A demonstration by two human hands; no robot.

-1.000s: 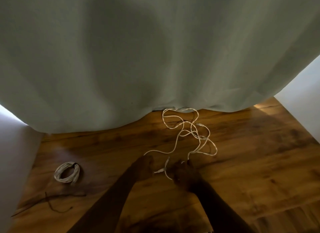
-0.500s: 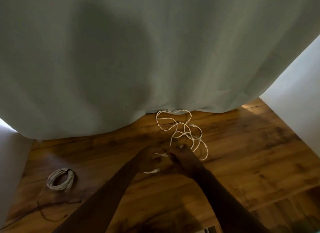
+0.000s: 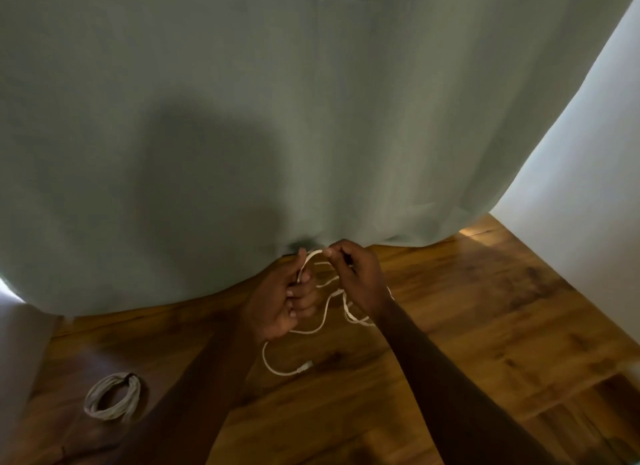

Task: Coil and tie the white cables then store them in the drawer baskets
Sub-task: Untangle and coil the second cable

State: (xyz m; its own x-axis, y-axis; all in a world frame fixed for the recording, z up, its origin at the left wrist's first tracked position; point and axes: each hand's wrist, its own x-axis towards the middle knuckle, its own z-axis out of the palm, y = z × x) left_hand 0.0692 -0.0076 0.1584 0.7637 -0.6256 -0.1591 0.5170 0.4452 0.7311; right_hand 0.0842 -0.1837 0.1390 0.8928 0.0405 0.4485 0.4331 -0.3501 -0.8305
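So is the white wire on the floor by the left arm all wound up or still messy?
Wound up. The coiled white cable lies on the wooden floor as a neat ring, with a dark tie around it.

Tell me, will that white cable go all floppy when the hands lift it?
Probably floppy: the white cable droops in loose loops below the left hand and right hand. Likely light, since fingertips alone hold it. Its plug end may drag along the wooden floor.

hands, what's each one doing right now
Left hand: fingers curled, gripping the loose white cable.
Right hand: pinching the same cable near its raised loop.
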